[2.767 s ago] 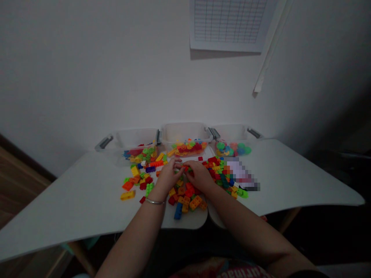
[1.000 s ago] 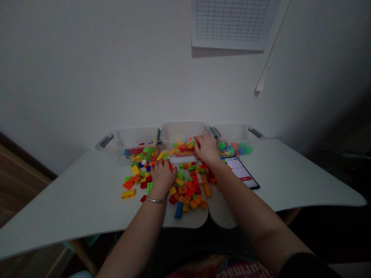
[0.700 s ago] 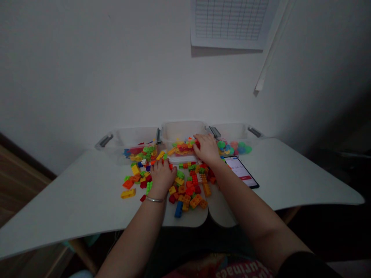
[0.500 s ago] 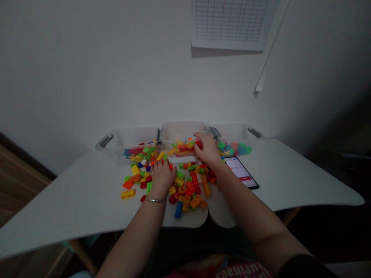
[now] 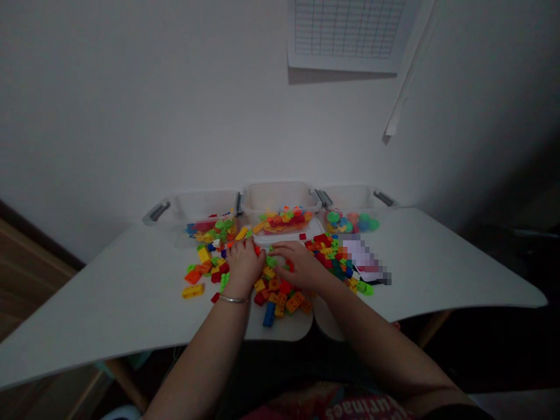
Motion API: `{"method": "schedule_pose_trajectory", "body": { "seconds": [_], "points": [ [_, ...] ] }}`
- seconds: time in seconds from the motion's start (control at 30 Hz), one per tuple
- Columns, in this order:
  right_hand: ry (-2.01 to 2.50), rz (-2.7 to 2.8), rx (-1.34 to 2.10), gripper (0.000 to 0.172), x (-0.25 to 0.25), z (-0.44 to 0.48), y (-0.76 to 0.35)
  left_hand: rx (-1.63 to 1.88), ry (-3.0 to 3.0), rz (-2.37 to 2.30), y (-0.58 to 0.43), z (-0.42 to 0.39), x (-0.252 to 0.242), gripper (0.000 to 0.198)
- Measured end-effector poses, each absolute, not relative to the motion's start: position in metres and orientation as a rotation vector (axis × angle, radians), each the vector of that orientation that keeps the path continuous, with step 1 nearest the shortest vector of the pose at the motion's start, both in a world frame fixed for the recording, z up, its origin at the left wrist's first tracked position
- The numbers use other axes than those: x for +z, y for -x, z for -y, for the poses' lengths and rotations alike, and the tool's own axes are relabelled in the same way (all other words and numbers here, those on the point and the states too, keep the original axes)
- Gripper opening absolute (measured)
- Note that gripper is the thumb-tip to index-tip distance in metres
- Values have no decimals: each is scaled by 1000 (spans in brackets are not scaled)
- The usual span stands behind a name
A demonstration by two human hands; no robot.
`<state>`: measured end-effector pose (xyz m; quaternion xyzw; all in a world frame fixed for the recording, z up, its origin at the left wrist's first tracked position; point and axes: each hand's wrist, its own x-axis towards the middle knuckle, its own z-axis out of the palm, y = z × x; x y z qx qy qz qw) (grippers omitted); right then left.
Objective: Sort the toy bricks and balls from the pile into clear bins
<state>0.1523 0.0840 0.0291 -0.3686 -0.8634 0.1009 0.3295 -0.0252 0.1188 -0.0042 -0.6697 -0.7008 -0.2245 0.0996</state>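
Note:
A heap of colourful toy building bricks (image 5: 273, 286) is spread over the table. My left hand (image 5: 245, 262) rests palm down on the left part of the heap, fingers stretched forward and thumb apart, with no brick visible in its grip. Just to its right, my right hand (image 5: 300, 262) reaches low over the middle of the heap. Its thumb and fingers are apart, and a red brick shows by the thumb. Behind both hands stands a clear plastic box (image 5: 280, 195) holding orange, red and yellow bricks.
Clear boxes with more pieces stand at the left (image 5: 205, 201) and right (image 5: 352, 195), against the wall. A phone (image 5: 365, 259), blurred out, lies right of the heap. The white table (image 5: 144, 291) has a curved front edge. A printed sheet (image 5: 347, 35) hangs above.
My right hand has moved from the middle box back and down to the brick heap. A red brick now lies in front of that box. My left hand stays in place.

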Motion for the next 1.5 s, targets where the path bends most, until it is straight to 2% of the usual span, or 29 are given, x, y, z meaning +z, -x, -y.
{"method": "schedule_pose_trajectory", "body": {
  "seconds": [0.2, 0.37, 0.43, 0.6, 0.8, 1.13, 1.3, 1.5],
  "points": [
    [920, 2474, 331, 47, 24, -60, -154, -877, 2025, 2002, 27, -126, -6, 41],
    [823, 2516, 285, 68, 15, -48, -149, -1137, 2057, 1925, 30, -135, -9, 41],
    [821, 2518, 262, 63, 10, -49, -145, -1223, 2086, 1914, 31, -136, -9, 41],
    [892, 2441, 203, 35, 4, -63, -139, -1418, 2144, 1889, 34, -137, -7, 40],
    [938, 2402, 138, 21, 4, -79, -137, -1494, 2190, 1898, 32, -135, -3, 41],
    [1049, 2274, 28, 13, 2, -95, -133, -2052, 2067, 1946, 33, -130, 2, 32],
    [1039, 2231, 2, 17, 3, -101, -130, -2141, 2080, 1948, 31, -130, 1, 31],
    [957, 2199, -78, 13, 2, -106, -131, -2242, 2025, 1963, 30, -127, 4, 36]
  ]
}}
